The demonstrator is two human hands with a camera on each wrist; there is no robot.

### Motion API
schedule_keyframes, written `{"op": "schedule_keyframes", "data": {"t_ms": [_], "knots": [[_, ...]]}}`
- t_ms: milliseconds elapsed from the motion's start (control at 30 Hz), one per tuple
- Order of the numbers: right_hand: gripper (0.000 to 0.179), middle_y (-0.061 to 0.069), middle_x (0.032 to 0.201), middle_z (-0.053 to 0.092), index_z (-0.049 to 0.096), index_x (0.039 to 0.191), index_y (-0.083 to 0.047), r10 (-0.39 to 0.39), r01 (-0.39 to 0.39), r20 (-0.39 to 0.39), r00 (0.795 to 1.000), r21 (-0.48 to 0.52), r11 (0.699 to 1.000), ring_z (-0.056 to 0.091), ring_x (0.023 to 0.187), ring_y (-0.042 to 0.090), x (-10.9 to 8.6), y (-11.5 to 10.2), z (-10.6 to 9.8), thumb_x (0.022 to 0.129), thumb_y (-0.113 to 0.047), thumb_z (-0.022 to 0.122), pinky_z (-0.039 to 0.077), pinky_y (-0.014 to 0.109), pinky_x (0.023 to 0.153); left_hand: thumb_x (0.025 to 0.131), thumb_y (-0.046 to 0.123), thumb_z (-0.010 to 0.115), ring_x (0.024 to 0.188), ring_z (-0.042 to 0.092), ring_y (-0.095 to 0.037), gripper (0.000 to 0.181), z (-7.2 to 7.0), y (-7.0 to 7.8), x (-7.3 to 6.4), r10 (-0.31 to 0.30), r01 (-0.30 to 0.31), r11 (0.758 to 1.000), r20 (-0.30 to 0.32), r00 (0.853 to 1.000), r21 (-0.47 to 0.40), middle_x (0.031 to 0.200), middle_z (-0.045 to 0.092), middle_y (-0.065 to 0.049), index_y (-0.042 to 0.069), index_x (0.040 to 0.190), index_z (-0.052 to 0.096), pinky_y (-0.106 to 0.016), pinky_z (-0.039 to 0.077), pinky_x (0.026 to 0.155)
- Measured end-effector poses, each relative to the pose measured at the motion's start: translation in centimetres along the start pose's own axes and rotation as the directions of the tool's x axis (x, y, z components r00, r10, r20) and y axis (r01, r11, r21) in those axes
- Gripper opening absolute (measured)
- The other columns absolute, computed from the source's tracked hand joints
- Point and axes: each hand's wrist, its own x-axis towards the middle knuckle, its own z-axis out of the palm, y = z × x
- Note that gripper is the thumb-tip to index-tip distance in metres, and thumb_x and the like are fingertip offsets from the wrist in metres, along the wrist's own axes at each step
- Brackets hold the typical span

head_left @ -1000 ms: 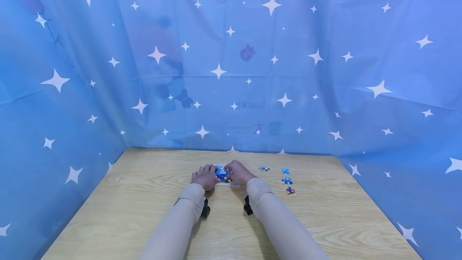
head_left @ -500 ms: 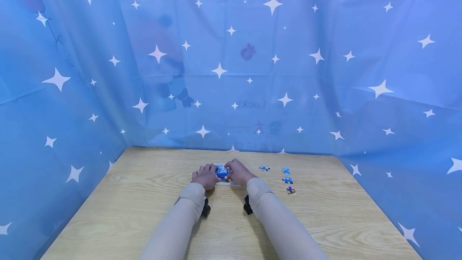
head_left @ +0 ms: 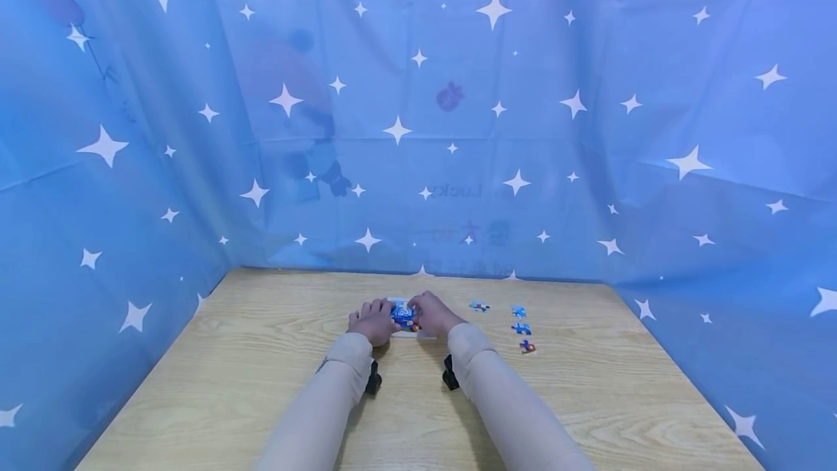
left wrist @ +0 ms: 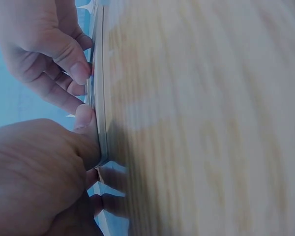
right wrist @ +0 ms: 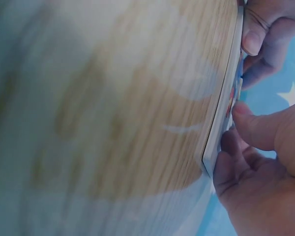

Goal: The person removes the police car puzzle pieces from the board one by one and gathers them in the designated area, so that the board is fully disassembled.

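A small jigsaw puzzle with a blue cartoon picture [head_left: 404, 315] lies in a pale tray [head_left: 426, 335] on the table. My left hand [head_left: 373, 323] holds the tray's left side; its thumb [left wrist: 84, 118] rests on the top near the edge, and the other fingers reach around the side. At the right part of the picture, my right hand [head_left: 433, 313] pinches a puzzle piece with curled fingers and thumb [right wrist: 250, 125]. That piece is mostly hidden by the fingers. Both wrist views see the tray edge-on.
To the right on the wooden table [head_left: 588, 384] lie several loose puzzle pieces: one multicoloured piece [head_left: 479, 306], two blue ones, including an upper piece [head_left: 519, 311], and a red-and-blue piece [head_left: 527, 347]. A blue star-patterned curtain [head_left: 418, 166] stands behind the table and along both sides.
Both hands stay at the puzzle, with only tiny shifts of the right fingers over the picture. The loose pieces have not moved.
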Motion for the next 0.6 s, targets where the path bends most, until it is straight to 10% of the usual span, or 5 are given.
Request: {"op": "schedule_keyframes", "data": {"t_ms": [600], "knots": [[0.031, 0.012, 0.113, 0.057, 0.064, 0.130, 0.001, -0.008, 0.008, -0.008, 1.000, 0.002, 1.000, 0.059, 0.107, 0.028, -1.1, -0.1, -0.7, 0.099, 0.000, 0.061, 0.049, 0.046, 0.097, 0.105, 0.043, 0.052, 0.140, 0.030, -0.033, 0.064, 0.6, 0.0, 0.3, -0.019, 0.019, 1.000, 0.011, 1.000, -0.011, 0.160, 0.032, -0.010, 0.015, 0.159, 0.033, -0.062, 0.021, 0.113]]}}
